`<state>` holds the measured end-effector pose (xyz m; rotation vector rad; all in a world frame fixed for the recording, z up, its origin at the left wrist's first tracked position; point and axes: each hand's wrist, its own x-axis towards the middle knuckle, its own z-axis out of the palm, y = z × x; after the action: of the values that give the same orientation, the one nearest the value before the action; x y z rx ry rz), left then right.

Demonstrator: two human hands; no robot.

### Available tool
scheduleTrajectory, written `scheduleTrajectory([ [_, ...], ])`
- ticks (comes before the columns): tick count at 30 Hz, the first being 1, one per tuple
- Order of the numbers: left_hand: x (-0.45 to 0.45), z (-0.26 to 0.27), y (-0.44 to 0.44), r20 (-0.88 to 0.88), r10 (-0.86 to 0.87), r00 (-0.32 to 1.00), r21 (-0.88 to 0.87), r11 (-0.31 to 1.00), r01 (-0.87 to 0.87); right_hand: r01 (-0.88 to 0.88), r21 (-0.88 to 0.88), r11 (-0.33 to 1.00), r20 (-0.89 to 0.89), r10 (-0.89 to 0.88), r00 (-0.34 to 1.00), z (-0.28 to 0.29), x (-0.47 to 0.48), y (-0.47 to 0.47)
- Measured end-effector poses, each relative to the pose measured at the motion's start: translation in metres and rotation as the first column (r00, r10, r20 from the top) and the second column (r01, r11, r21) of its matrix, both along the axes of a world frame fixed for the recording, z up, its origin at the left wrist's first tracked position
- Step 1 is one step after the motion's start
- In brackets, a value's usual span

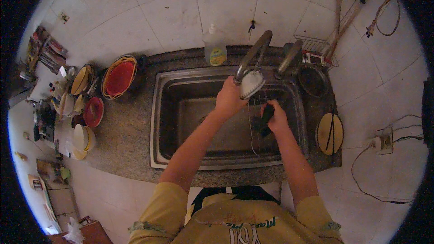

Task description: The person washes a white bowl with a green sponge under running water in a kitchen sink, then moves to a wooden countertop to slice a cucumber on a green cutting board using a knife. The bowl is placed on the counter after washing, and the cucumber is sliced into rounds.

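Observation:
My left hand [230, 99] grips a white oval object with a ridged rim [252, 84], perhaps a brush or a small dish, right by the mouth of the curved metal faucet [254, 54]. Whether water is running I cannot tell. Lower and to the right, my right hand [277, 117] is closed around a dark object [268, 113], too dim to name. Both hands are over the stainless steel sink [203, 168], the right one above its right part, where a wire rack [259, 99] shows. A thin pale line hangs down between the hands.
A clear pump bottle [215, 49] stands behind the sink. Left on the granite counter [125, 132] are a red basket [119, 78], a red bowl [93, 112] and stacked dishes. To the right lie a dark round pan [312, 80] and a round yellowish board [329, 134] with dark sticks across it.

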<state>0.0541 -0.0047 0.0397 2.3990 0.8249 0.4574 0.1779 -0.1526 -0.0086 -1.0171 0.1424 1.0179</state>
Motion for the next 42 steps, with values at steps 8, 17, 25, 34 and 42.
scheduleTrajectory([
  [8, -0.044, -0.030, 0.013, 0.274, 0.522, 0.808, -0.938, -0.041, 0.345, -0.109, 0.046, 0.993, 0.342, 0.086, 0.936, -0.014, 0.001, -0.013],
  [17, -0.058, -0.044, 0.009, 0.391, 0.544, 0.742, -0.919, 0.191, 0.344, -0.110, 0.022, 0.994, 0.395, 0.093, 0.914, -0.017, -0.002, -0.001],
  [25, -0.070, 0.022, 0.019, 0.266, 0.545, 0.795, -0.925, 0.377, 0.051, -0.229, -0.036, 0.973, 0.461, 0.219, 0.860, -0.032, -0.027, 0.029],
  [34, -0.136, 0.026, 0.020, 0.020, 0.211, 0.977, 0.202, 0.956, -0.211, -0.407, 0.069, 0.911, -0.201, 0.412, 0.889, -0.011, -0.056, 0.089],
  [42, -0.178, -0.008, 0.017, 0.043, 0.280, 0.959, 0.123, 0.951, -0.283, -0.152, 0.464, 0.873, -0.554, 0.420, 0.719, -0.019, -0.048, 0.106],
])
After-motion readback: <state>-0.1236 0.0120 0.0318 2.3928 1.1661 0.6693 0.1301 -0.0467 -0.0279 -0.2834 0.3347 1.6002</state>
